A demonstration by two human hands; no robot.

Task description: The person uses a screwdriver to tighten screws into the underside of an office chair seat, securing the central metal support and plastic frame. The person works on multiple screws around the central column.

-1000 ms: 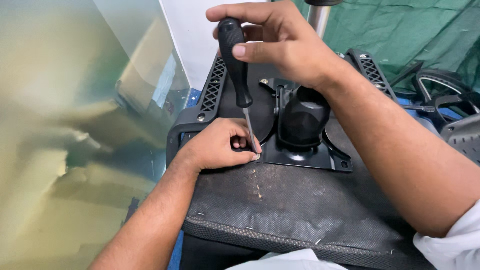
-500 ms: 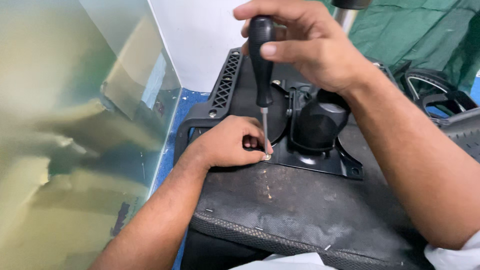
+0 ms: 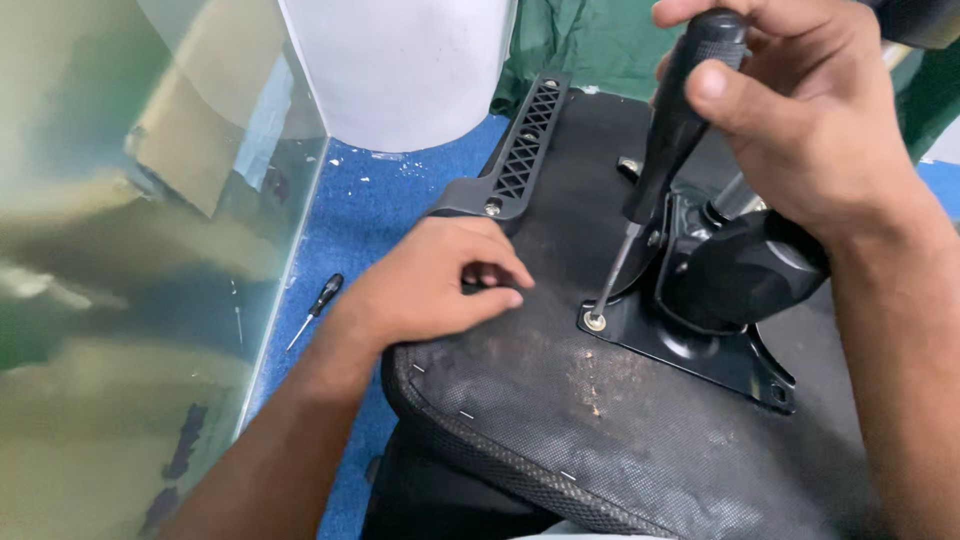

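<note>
On the seat underside, right hand clasps screwdriver (tip on screw); left hand rests loosely curled, empty.

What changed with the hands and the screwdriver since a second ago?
The left hand drew away from the screw, no longer steadying the tip. The right hand still grips the screwdriver, tip on the same screw in the black plate.

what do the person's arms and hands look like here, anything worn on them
Both are bare: the left hand and right hand have no gloves, rings or watch in view, and both forearms are uncovered as far as the picture reaches. No sleeve shows. The nails are short and unpainted.
</note>
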